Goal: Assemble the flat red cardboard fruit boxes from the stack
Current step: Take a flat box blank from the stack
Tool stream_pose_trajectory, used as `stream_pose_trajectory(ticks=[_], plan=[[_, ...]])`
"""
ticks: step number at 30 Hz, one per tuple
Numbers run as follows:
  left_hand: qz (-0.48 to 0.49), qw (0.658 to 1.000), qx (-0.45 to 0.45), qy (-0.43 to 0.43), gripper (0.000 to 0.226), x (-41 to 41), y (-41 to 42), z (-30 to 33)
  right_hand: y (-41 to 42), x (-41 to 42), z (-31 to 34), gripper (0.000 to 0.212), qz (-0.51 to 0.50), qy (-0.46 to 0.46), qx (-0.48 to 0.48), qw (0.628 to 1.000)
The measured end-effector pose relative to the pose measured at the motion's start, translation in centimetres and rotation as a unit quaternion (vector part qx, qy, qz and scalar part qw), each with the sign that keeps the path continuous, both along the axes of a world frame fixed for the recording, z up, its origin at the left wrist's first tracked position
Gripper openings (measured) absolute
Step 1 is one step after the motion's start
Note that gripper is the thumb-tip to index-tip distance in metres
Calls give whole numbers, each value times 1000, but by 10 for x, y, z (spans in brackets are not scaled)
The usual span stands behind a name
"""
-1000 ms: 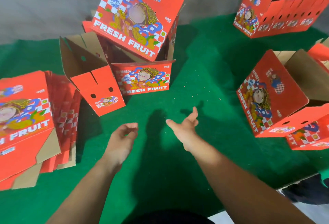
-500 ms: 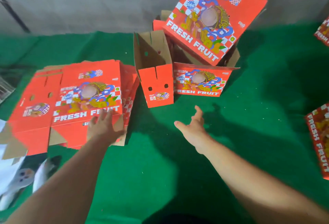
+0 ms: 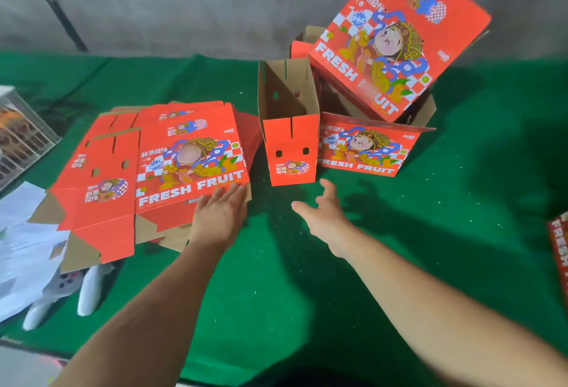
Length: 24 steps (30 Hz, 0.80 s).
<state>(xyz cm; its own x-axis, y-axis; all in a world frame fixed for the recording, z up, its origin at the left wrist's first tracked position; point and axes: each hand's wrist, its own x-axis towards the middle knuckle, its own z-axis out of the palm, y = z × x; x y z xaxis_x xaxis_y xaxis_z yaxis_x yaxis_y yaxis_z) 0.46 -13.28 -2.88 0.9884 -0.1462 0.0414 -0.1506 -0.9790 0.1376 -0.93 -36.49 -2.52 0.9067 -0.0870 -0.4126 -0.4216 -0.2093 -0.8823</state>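
Left hand (image 3: 219, 217) flat on stack (image 3: 172, 153); right hand (image 3: 322, 214) spread, holding nothing

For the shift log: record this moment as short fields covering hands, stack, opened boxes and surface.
left hand: left hand lies flat, fingers straight, on the near right corner of the top flat box
right hand: right hand open above the green mat, holds nothing
stack: flat boxes, print side up, left of centre
opened boxes: one narrow opened box stands upright; a tilted box leans behind it
far right edge: part of another red box
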Motion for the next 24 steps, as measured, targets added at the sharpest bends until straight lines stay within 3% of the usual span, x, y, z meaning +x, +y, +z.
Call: stream_pose_trajectory(ticks=[2,4,7,9,11,14,16,18,20,22,24], plan=[[-18,996,-57,-73,41,-9,-16,12,6,-2,9,75,17,19,65,998],[-37,979,-105,-173,34,-27,-40,22,13,1,21,46,39,47,142,988],[-53,962,-154,-218,35,-59,-76,33,16,14,42,29,38,64,247,966],[-74,954,-181,-229,36,-75,-91,32,11,23,51,16,34,29,230,972],[-117,948,-199,-219,31,-89,-99,26,3,27,53,18,36,-32,150,987],[-180,930,-294,-125,28,-97,-83,15,-15,23,50,25,38,-88,126,987],[-104,932,-314,-148,30,-89,-55,5,-36,17,45,31,18,-109,143,984],[91,943,-277,-159,50,-71,-22,-5,-66,9,42,33,-16,-121,176,977],[281,914,-283,-78,69,-60,4,-8,-101,-1,35,34,-45,-117,217,968],[308,868,-388,-1,69,-54,17,-11,-133,-15,30,39,-71,-92,247,962],[257,815,-518,34,37,-50,11,-8,-160,-30,26,42,-89,-74,235,965]])
